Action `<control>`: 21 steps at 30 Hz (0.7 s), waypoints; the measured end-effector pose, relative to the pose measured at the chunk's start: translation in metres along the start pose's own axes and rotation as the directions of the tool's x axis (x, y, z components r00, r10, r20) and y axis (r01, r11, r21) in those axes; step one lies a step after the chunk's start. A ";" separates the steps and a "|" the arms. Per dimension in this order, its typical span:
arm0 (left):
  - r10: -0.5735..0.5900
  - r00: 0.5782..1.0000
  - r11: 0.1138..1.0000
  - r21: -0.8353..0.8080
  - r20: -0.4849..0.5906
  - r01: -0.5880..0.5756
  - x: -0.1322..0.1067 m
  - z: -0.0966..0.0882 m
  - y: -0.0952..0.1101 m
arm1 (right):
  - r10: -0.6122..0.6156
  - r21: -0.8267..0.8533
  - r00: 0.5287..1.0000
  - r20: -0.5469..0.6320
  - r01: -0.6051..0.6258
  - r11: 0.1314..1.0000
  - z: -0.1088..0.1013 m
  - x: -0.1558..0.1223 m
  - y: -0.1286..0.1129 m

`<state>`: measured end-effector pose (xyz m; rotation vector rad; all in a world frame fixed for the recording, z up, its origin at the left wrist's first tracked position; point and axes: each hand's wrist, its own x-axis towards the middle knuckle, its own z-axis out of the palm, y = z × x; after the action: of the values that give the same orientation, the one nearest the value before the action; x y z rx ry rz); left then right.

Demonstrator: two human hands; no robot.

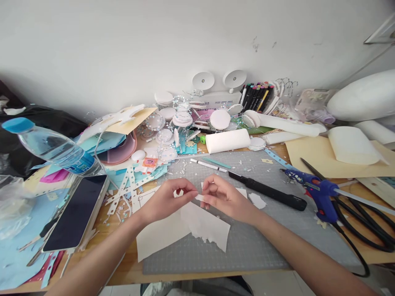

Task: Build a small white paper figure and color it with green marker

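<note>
Wooden worktop [131, 270], cluttered, stands against a plain white wall [138, 49]; a grey gridded cutting mat [253, 251] covers its near middle.

From left to right: a clear plastic bottle [61, 146], tilted in view, has a blue cap and a blue label whose lettering is illegible. Near it lies a dark-screened phone [75, 213], beside scraps of coloured paper.

At centre, over the mat, the left hand [171, 198] and right hand [224, 198] meet. Fingers of both are pinched almost together on a small white strip [200, 197] between them. Below lies smooth white paper [212, 224] with a ragged torn edge. Farther back are a matte white cylinder [228, 141] and a white box [230, 98] with print too small to read, beside upright markers [257, 98] with multicoloured caps.

Right of the hands rests a long black cutter [268, 191], then a blue glue gun [324, 191] and large black-handled scissors [312, 169].
</note>
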<state>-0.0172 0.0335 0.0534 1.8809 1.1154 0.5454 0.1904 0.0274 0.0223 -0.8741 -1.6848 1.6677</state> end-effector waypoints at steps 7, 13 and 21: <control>-0.029 0.997 1.000 -0.011 -0.068 0.028 -0.003 0.001 -0.005 | -0.057 -0.045 0.993 -0.104 0.053 0.998 -0.002 0.001 0.003; 0.018 0.999 1.000 0.003 0.033 -0.018 0.008 0.008 -0.001 | -0.120 -0.188 0.988 -0.101 0.100 0.977 -0.003 0.002 0.008; -0.203 0.968 0.976 0.048 -0.145 0.211 0.027 0.013 -0.016 | -0.310 -0.815 0.944 -0.111 0.091 0.572 -0.019 0.005 0.017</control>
<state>-0.0025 0.0551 0.0314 1.7730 1.4177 0.5344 0.2035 0.0427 0.0054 -1.1585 -2.2697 0.5197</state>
